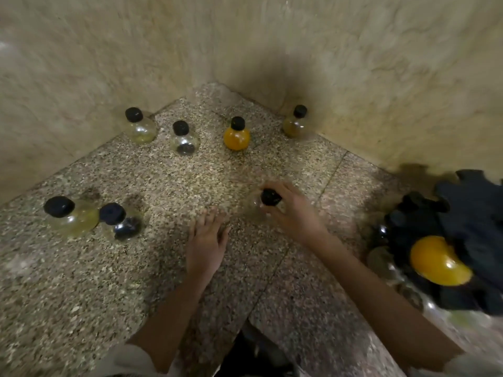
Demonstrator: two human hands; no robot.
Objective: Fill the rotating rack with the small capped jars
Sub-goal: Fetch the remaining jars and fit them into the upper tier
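Several small round jars with black caps stand on the speckled counter (168, 268). My right hand (292, 210) grips a clear jar (258, 205) by its black cap, mid-counter. My left hand (205, 242) lies flat beside it with fingers apart and holds nothing. At the back stand a pale jar (140, 127), a jar of dark grains (185, 141), an orange jar (236, 136) and an olive jar (295, 123). At the left are a yellowish jar (72, 217) and a dark-filled jar (122, 224). The black rotating rack (468, 213) at the right edge carries an orange jar (439, 261).
Beige stone walls (381, 77) meet in a corner behind the jars. The counter's front edge forms a notch with a dark gap (253, 352) below my arms. More clear jars (386, 268) sit blurred at the rack's left side.
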